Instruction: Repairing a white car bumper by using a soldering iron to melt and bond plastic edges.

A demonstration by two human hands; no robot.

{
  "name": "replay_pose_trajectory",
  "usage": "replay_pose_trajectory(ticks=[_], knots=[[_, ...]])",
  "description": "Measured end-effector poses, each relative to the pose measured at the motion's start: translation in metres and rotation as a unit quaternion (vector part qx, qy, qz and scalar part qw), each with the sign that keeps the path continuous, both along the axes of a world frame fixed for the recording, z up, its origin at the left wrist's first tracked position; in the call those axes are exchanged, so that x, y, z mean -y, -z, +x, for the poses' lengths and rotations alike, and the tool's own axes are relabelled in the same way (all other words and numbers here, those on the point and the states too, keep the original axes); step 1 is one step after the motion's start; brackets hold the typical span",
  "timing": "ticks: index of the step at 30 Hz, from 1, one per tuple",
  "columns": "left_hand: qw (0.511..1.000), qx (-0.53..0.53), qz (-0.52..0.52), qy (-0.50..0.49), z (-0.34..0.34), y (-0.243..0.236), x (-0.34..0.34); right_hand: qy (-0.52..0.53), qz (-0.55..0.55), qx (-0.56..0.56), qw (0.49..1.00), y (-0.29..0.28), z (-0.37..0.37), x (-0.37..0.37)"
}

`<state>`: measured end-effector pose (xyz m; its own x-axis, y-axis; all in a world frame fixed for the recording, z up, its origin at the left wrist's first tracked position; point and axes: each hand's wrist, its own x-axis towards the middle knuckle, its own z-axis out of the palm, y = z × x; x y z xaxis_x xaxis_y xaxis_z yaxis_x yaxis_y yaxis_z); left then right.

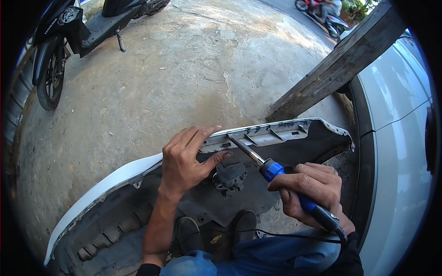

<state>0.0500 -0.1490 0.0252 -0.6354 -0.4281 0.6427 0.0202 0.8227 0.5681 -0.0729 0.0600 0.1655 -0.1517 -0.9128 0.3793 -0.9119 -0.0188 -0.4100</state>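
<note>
Blue jeans (285, 253), worn by the person, at the lower edge; dark shoes (189, 232) beyond the knees, side by side. Black cord (294, 236), crossing above the jeans and joining the rear of the tool. Right hand (313, 188): fingers wrapped around the handle of a soldering iron (272, 169), blue and black grip, metal barrel angled up and leftward. Tip of the iron at the inner flange of the panel, just beside the left fingers; whether it touches, cannot tell.

Left hand (186, 154): grasping the panel's rim, fingers over the top edge, thumb on the inner side. Bumper panel (124, 177), white outside, dark inside, standing on edge in front of the person and curving from lower left to right; ribbed flange along its upper rim, dark marks toward the right. Dark lumpy fitting (230, 177) inside, below the left thumb.

Pale car body (400, 133) at right. Wooden post (340, 62), leaning, beyond the panel. Concrete ground (184, 69), stained. Black scooter (87, 34), upper left. Red motorbike (315, 14) with rider, far upper right, blurred.
</note>
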Motion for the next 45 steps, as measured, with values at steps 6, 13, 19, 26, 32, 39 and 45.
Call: replay_pose_trajectory(ticks=[6, 13, 19, 26, 32, 39, 45], knots=[[1.000, 0.001, 0.000, -0.004, 0.000, -0.001, -0.001, -0.009, 0.003, 0.003, 1.000, -0.001, -0.001, 0.000], [1.000, 0.017, 0.020, -0.011, 0.002, -0.003, -0.003, -0.018, 0.018, -0.001, 1.000, -0.003, -0.001, -0.001], [1.000, -0.002, 0.001, -0.012, 0.001, 0.001, -0.002, -0.011, 0.006, 0.001, 1.000, 0.001, -0.001, -0.001], [1.000, -0.009, 0.000, -0.011, -0.001, 0.001, -0.001, -0.014, 0.010, 0.009, 1.000, -0.001, -0.001, 0.000], [1.000, -0.007, 0.007, -0.012, 0.000, 0.001, -0.002, -0.009, 0.008, 0.007, 1.000, 0.001, -0.001, 0.000], [1.000, 0.002, 0.025, -0.011, 0.000, -0.002, -0.004, -0.006, 0.005, 0.009, 1.000, 0.002, -0.001, 0.000], [1.000, 0.008, 0.023, -0.015, 0.002, -0.002, -0.004, -0.007, -0.004, 0.000, 1.000, 0.005, -0.002, 0.000]])
